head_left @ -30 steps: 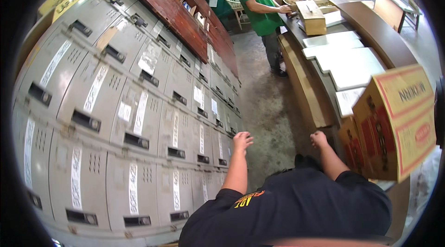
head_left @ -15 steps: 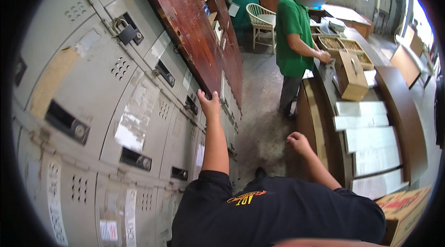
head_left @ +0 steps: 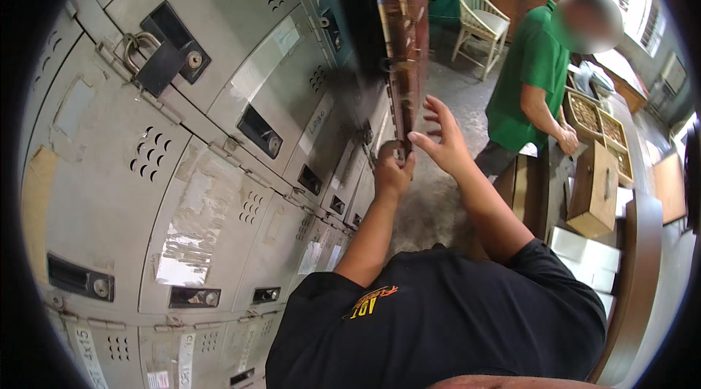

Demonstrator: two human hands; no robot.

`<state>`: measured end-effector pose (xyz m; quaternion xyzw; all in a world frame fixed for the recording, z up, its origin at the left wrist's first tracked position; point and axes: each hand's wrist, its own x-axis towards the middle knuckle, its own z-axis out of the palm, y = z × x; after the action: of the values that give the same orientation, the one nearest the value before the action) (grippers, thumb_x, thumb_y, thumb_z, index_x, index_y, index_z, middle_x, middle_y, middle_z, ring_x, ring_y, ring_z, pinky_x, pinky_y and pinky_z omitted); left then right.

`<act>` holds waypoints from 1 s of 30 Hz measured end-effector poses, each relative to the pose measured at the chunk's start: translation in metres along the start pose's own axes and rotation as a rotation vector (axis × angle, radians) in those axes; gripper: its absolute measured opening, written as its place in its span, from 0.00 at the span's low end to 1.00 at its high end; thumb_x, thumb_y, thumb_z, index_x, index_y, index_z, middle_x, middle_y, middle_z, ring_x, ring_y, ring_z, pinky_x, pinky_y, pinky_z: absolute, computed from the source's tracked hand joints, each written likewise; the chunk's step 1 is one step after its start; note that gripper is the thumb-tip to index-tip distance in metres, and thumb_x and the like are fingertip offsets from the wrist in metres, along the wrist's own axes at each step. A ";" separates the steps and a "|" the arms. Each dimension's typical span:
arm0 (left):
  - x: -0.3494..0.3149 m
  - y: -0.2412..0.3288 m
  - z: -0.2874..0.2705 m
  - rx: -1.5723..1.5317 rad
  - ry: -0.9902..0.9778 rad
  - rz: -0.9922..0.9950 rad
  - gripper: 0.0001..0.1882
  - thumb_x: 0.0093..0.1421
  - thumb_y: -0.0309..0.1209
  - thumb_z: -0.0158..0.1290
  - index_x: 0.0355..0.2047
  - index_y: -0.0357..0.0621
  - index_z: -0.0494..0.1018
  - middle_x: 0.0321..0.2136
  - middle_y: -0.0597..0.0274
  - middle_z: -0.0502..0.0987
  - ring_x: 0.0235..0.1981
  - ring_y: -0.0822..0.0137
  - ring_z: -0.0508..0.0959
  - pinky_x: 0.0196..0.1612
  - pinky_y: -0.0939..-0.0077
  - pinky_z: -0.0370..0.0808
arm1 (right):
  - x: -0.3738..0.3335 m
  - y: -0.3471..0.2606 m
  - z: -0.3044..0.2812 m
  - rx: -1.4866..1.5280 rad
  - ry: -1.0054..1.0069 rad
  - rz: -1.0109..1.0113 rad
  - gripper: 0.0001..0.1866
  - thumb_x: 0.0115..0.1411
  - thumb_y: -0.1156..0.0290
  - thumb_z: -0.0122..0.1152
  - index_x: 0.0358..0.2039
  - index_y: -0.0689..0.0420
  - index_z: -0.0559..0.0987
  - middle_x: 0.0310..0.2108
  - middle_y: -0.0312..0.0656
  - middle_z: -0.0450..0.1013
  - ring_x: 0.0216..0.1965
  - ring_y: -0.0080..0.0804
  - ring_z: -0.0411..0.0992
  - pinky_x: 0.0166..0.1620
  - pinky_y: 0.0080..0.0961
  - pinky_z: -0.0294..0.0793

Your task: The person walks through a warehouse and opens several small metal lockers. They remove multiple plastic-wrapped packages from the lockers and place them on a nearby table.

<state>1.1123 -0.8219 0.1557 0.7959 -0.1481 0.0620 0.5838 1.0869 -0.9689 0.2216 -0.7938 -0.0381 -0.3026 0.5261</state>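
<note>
A person faces grey lockers (head_left: 219, 141). The left hand (head_left: 393, 170) is closed around the edge of a brown wooden door (head_left: 401, 46), at its lower end. The right hand (head_left: 442, 137) hovers just beside it, fingers spread and empty.

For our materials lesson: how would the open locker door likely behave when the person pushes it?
The locker door looks like thin sheet metal, so probably stiff yet light. It would likely swing rather than slide. The left hand grips its lower edge, the right hand hovers open nearby.
</note>
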 end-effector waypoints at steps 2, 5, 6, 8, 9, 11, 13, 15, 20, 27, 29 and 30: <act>-0.009 -0.011 -0.016 -0.024 0.004 0.110 0.15 0.64 0.33 0.61 0.48 0.40 0.76 0.40 0.53 0.79 0.27 0.67 0.80 0.29 0.70 0.76 | 0.019 -0.013 0.011 -0.055 0.036 -0.120 0.36 0.56 0.71 0.72 0.63 0.58 0.67 0.54 0.48 0.71 0.50 0.34 0.73 0.46 0.31 0.76; -0.028 -0.015 -0.005 -0.262 0.150 -0.218 0.09 0.68 0.24 0.54 0.48 0.40 0.75 0.41 0.58 0.79 0.27 0.71 0.80 0.25 0.77 0.75 | 0.034 0.032 -0.022 -0.157 0.163 -0.050 0.33 0.54 0.77 0.68 0.61 0.59 0.68 0.49 0.50 0.72 0.48 0.39 0.74 0.49 0.31 0.74; -0.040 -0.024 -0.027 -0.221 0.257 -0.246 0.11 0.69 0.24 0.53 0.51 0.41 0.72 0.42 0.58 0.79 0.27 0.69 0.81 0.24 0.77 0.75 | 0.033 0.032 -0.022 -0.078 0.155 -0.011 0.33 0.54 0.79 0.67 0.61 0.59 0.68 0.48 0.51 0.71 0.47 0.43 0.73 0.50 0.32 0.73; -0.076 -0.031 -0.074 -0.241 0.503 -0.334 0.14 0.70 0.25 0.50 0.55 0.44 0.68 0.43 0.58 0.79 0.27 0.68 0.81 0.23 0.78 0.74 | 0.030 0.032 -0.025 0.071 0.170 -0.008 0.30 0.54 0.81 0.65 0.59 0.59 0.69 0.45 0.50 0.70 0.44 0.45 0.72 0.48 0.33 0.73; -0.080 -0.027 -0.076 -0.322 0.597 -0.384 0.14 0.70 0.26 0.50 0.55 0.45 0.67 0.43 0.57 0.79 0.26 0.67 0.81 0.23 0.77 0.74 | 0.033 0.044 -0.037 0.087 0.213 -0.063 0.28 0.54 0.81 0.64 0.57 0.60 0.70 0.42 0.49 0.70 0.40 0.44 0.71 0.46 0.33 0.72; -0.089 -0.019 -0.087 -0.389 0.725 -0.424 0.14 0.70 0.28 0.50 0.54 0.47 0.67 0.44 0.55 0.79 0.26 0.67 0.81 0.23 0.76 0.75 | 0.037 0.057 -0.052 0.064 0.234 -0.058 0.24 0.55 0.79 0.64 0.53 0.60 0.71 0.38 0.47 0.70 0.36 0.42 0.70 0.42 0.33 0.72; -0.097 -0.007 -0.104 -0.371 0.791 -0.401 0.14 0.70 0.31 0.51 0.54 0.47 0.67 0.44 0.53 0.78 0.25 0.67 0.80 0.22 0.75 0.75 | 0.036 0.059 -0.058 0.124 0.178 0.011 0.25 0.55 0.79 0.64 0.54 0.61 0.71 0.41 0.49 0.71 0.39 0.44 0.72 0.45 0.33 0.72; -0.094 0.000 -0.103 -0.335 0.793 -0.382 0.14 0.70 0.34 0.52 0.53 0.46 0.67 0.44 0.52 0.79 0.25 0.67 0.80 0.23 0.74 0.76 | 0.039 0.062 -0.064 0.042 0.200 -0.058 0.26 0.55 0.78 0.64 0.55 0.62 0.71 0.44 0.50 0.72 0.43 0.45 0.73 0.48 0.33 0.73; -0.090 0.007 -0.093 -0.329 0.729 -0.381 0.13 0.71 0.32 0.51 0.52 0.42 0.69 0.44 0.52 0.79 0.26 0.66 0.81 0.23 0.75 0.77 | 0.037 0.062 -0.073 0.031 0.136 -0.034 0.30 0.56 0.76 0.67 0.59 0.62 0.70 0.51 0.52 0.72 0.51 0.47 0.74 0.54 0.35 0.72; -0.108 -0.002 -0.106 -0.309 0.596 -0.438 0.11 0.72 0.32 0.52 0.50 0.41 0.72 0.42 0.55 0.80 0.28 0.66 0.82 0.25 0.75 0.77 | -0.015 0.067 -0.064 0.039 0.177 0.076 0.34 0.57 0.73 0.70 0.63 0.60 0.67 0.55 0.48 0.70 0.52 0.39 0.73 0.53 0.32 0.74; -0.123 -0.006 -0.122 -0.291 0.587 -0.466 0.10 0.71 0.33 0.52 0.48 0.41 0.73 0.41 0.56 0.81 0.28 0.67 0.82 0.25 0.75 0.77 | -0.053 0.077 -0.053 0.070 0.198 0.204 0.33 0.58 0.72 0.70 0.62 0.61 0.68 0.54 0.46 0.71 0.52 0.37 0.74 0.50 0.31 0.75; -0.130 -0.008 -0.129 -0.308 0.593 -0.444 0.09 0.71 0.33 0.52 0.47 0.41 0.74 0.40 0.56 0.81 0.28 0.67 0.81 0.25 0.75 0.77 | -0.074 0.085 -0.048 0.107 0.203 0.301 0.32 0.58 0.72 0.70 0.61 0.61 0.68 0.52 0.46 0.71 0.51 0.36 0.74 0.49 0.31 0.75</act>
<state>1.0012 -0.6762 0.1537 0.6592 0.1951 0.1385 0.7129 1.0378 -1.0288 0.1264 -0.7269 0.1183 -0.2965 0.6080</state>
